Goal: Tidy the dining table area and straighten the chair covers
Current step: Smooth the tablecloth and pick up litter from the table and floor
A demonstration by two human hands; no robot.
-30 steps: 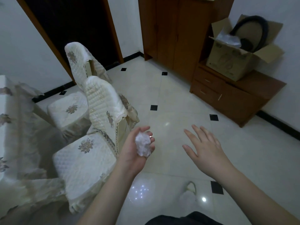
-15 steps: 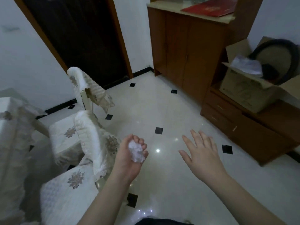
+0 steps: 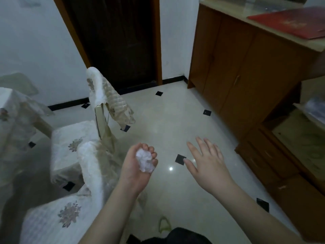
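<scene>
A crumpled white tissue wad (image 3: 145, 162) sits in the left hand (image 3: 136, 169), fingers curled round it in a closed grip, held above the tiled floor (image 3: 167, 120) just right of the near chair cover (image 3: 91, 173). The right hand (image 3: 209, 164) hovers nearby, fingers spread, holding nothing. A far chair cover (image 3: 105, 95) hangs rumpled; the cloth-draped bench (image 3: 12, 117) stands left, a wooden cabinet (image 3: 246, 59) right

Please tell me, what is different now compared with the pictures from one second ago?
Mainly the view lifted: the cabinet top with the red folder came into sight and the chairs slid lower left. Nothing was picked up or released. The left hand still grips the crumpled tissue; the right hand stays open and empty.
</scene>
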